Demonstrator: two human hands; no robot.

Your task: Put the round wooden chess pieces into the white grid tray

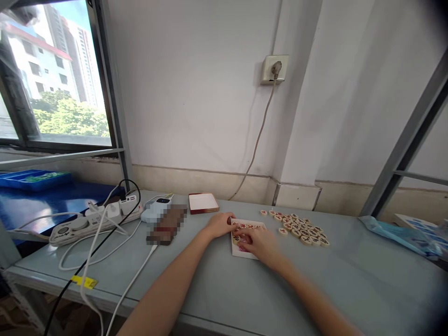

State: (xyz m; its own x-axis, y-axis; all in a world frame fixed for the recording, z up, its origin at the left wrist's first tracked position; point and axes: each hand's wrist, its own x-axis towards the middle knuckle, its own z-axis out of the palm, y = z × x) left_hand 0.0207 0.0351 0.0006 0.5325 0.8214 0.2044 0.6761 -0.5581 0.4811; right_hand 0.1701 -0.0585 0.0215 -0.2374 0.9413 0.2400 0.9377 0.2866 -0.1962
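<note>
Grey-blue bench top (353, 289) supports all items. White power strip (94, 225) lies at its left, with a pixelated, unidentifiable object (166, 224) to the right of the strip. Red-edged white box lid (203, 203) sits near the wall. Shallow white tray (238, 251) lies centrally, holding round xiangqi pieces (245, 226) with red characters; a loose cluster of further pieces (297, 228) lies just beside it on the right. Left hand (220, 225) and right hand (261, 245) meet over the tray, fingers together on the pieces. Whether either hand grips a piece cannot be determined.
</note>
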